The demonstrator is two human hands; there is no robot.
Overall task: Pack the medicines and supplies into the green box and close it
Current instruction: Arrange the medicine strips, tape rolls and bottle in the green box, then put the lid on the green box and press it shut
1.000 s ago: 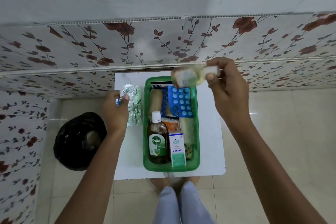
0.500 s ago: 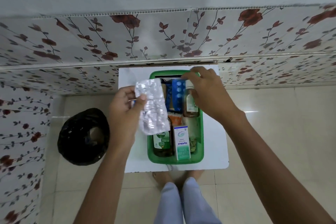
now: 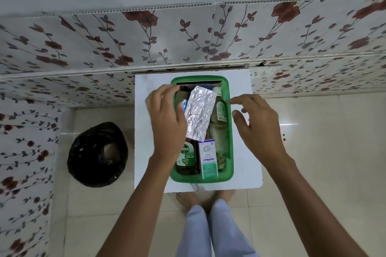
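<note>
Inside the green box (image 3: 229, 131) lie bottles; left hand (image 3: 165, 119) pinches a foil strip (image 3: 199, 115), right hand (image 3: 257, 127) spread empty.

left hand (image 3: 167, 119) holding foil blister strip (image 3: 199, 116) over green box (image 3: 229, 152), right hand (image 3: 258, 129) open beside

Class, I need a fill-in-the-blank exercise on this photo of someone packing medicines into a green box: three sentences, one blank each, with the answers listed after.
1. The left hand holds the silver foil blister strip over the ____ rectangular plastic box.
2. The brown Dettol bottle lies in the box beside the white and green ____ carton.
3. The right hand is open and holds ____.

Answers: green; Optibex; nothing
</note>
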